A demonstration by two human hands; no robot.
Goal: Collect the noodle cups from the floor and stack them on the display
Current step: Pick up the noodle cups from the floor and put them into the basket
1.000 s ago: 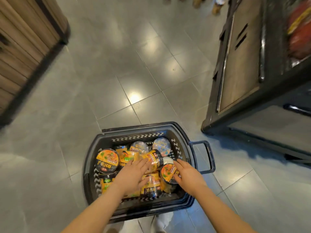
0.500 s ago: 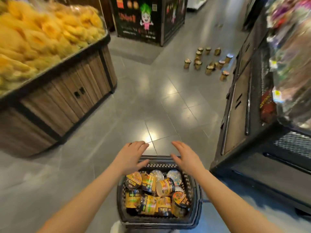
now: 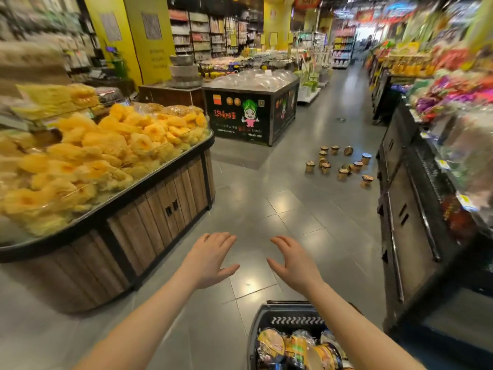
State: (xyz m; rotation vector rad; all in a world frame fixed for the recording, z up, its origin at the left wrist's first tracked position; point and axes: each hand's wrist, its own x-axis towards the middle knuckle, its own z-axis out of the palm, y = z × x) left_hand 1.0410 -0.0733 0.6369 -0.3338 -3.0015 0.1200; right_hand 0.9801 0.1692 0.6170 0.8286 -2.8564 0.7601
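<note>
From the head camera, both my hands hang over the grey floor (image 3: pixel 266 209) with nothing in them: my left hand (image 3: pixel 210 259) has its fingers spread loosely and the thumb out to the right, and my right hand (image 3: pixel 294 263) mirrors it, fingers relaxed and slightly bent, palms facing each other across a gap. Just below my right forearm, at the near edge of the picture, sits the black basket (image 3: pixel 288 315), crammed with noodle cups (image 3: pixel 296 348) lying on their sides and at angles, so I judge it is there to carry a batch in one trip. The rest of the task's things are well apart from me: a scatter of loose cups (image 3: pixel 340 164) lies on the tiles far ahead and to the right, close to the foot of the dark shelving (image 3: pixel 400 209) along the right side, some upright, at least one tipped over. On the left a wooden bin (image 3: pixel 160 209) heaped with yellow dried goods narrows the aisle, and beyond it stands a black display stand (image 3: pixel 250 116) with a cartoon figure. Which display the cups belong on I cannot tell from here. With my hands free and the basket at my feet, I judge the collecting is only partly done.
</note>
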